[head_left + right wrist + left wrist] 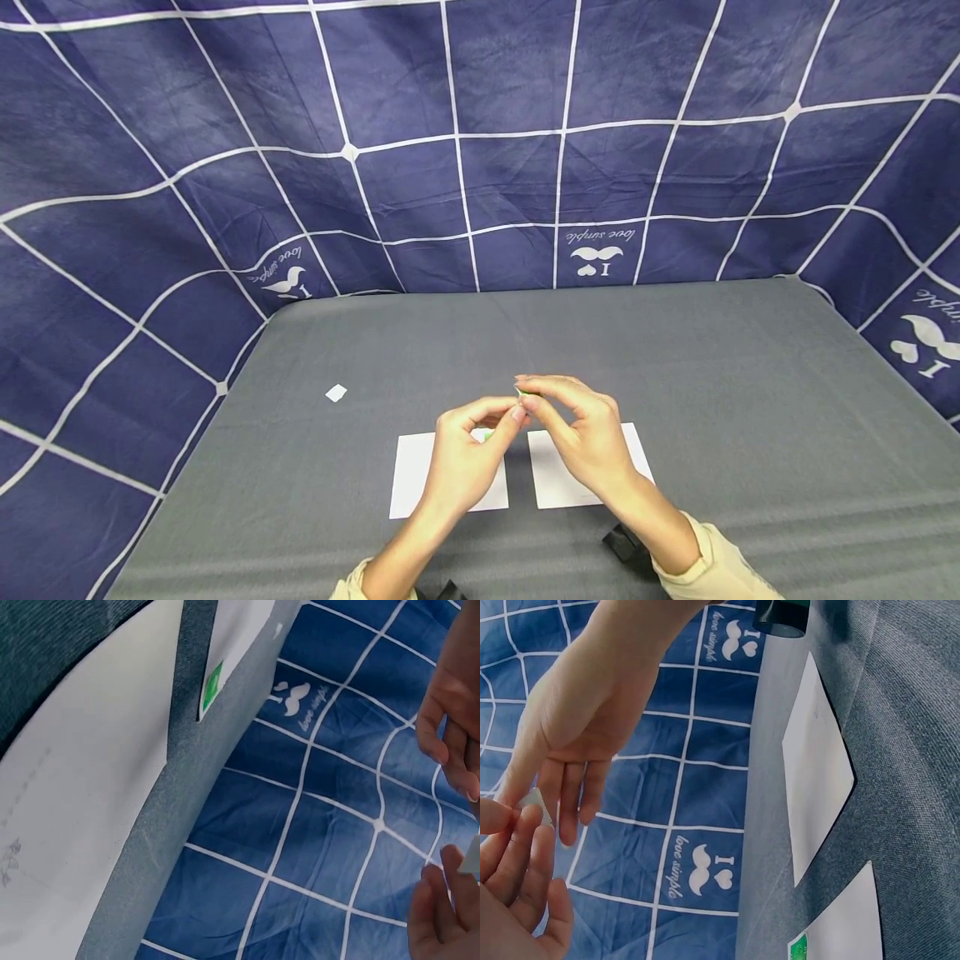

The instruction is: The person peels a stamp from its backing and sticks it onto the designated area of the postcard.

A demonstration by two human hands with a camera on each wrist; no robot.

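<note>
In the head view my left hand (467, 458) and right hand (592, 433) meet above the table. Between their fingertips they pinch a small green-and-white sticker (529, 393), partly hidden by the fingers. Its pale face (537, 804) shows in the left wrist view, and a pale corner of the sticker (472, 859) appears at the edge of the right wrist view. Below the left hand lies a white card (412, 475) with a green patch (213, 686) at one corner. A second white card (555, 483) lies under the right hand.
A small white square of paper (336, 392) lies on the grey cloth table (720, 375), left of the cards. Blue cloth with white lines (510, 183) hangs behind and at both sides. Dark objects (628, 546) sit near the right forearm.
</note>
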